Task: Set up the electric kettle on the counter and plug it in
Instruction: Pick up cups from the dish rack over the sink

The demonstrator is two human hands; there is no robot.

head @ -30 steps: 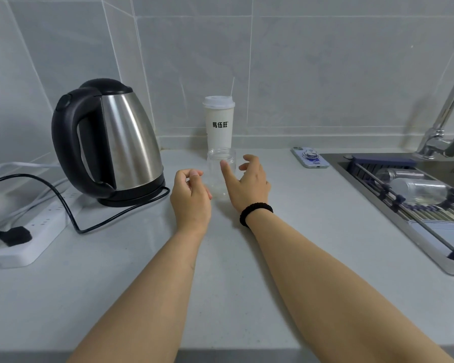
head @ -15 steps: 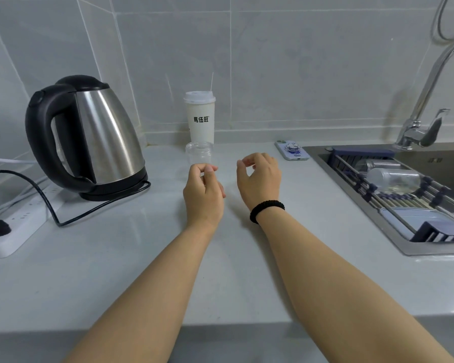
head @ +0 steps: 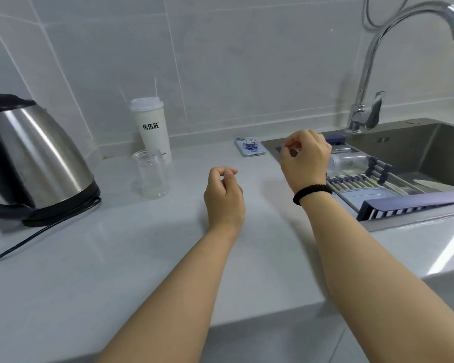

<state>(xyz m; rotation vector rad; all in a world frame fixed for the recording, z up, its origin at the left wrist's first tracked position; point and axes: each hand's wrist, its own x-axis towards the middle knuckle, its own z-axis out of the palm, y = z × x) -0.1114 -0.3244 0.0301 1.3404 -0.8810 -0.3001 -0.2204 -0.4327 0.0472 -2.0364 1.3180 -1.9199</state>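
The steel electric kettle with a black handle and lid stands on its black base at the far left of the white counter. Its black cord trails off the left edge; plug and power strip are out of view. My left hand hovers over the middle of the counter, fingers curled in with nothing held. My right hand, a black band at the wrist, is raised over the sink's left edge, fingers curled and holding nothing.
A clear glass jar and a white lidded paper cup stand right of the kettle. A phone lies by the wall. At right, the steel sink holds a drying rack with a bottle, under a chrome tap.
The view has swung to the right, so the kettle now sits at the left edge and the power strip is gone. My right hand moved right toward the sink; both hands curled closed.
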